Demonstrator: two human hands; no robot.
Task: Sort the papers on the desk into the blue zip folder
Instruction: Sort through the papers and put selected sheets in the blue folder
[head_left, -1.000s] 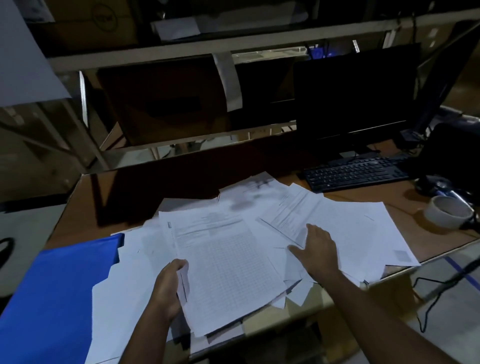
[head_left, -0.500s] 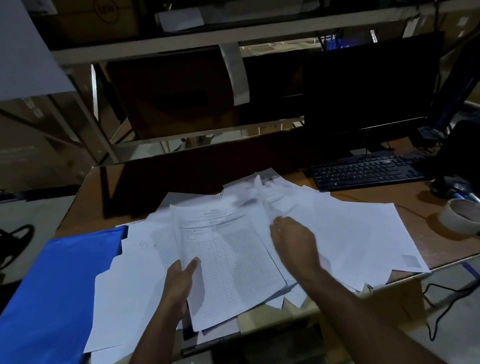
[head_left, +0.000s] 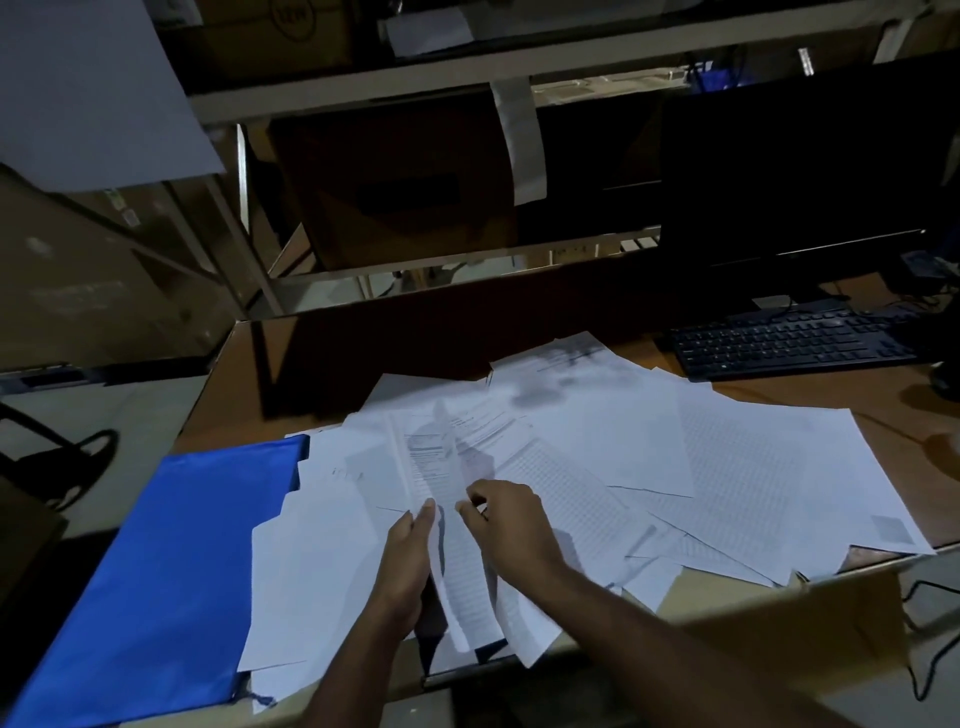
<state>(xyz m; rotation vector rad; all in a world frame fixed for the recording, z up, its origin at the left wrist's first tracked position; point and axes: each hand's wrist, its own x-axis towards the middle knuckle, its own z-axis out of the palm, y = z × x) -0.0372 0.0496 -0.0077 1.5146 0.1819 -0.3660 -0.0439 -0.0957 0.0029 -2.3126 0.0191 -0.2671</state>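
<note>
Currently, the person is working over a spread of papers (head_left: 649, 457) lying loose across the bench (head_left: 332, 374). The left hand (head_left: 410, 551) is holding a printed sheet (head_left: 431, 467) by its near end, fingers extended along the sheet's left face with the thumb hidden behind it; the sheet is standing up on edge and curling at the top. The right hand (head_left: 506, 519) is sitting just beside the left, its fingers curled and pinching the same sheet from the right side. Both forearms are reaching in from the near edge of the bench.

The blue folder (head_left: 150, 561) is lying flat at the left end of the bench, its right edge tucked under the leftmost papers. The papers are overlapping one another and several are hanging over the near edge.

A black keyboard (head_left: 789, 343) is sitting at the far right of the bench, just beyond the papers, with a dark monitor (head_left: 800, 171) standing behind it.
</note>
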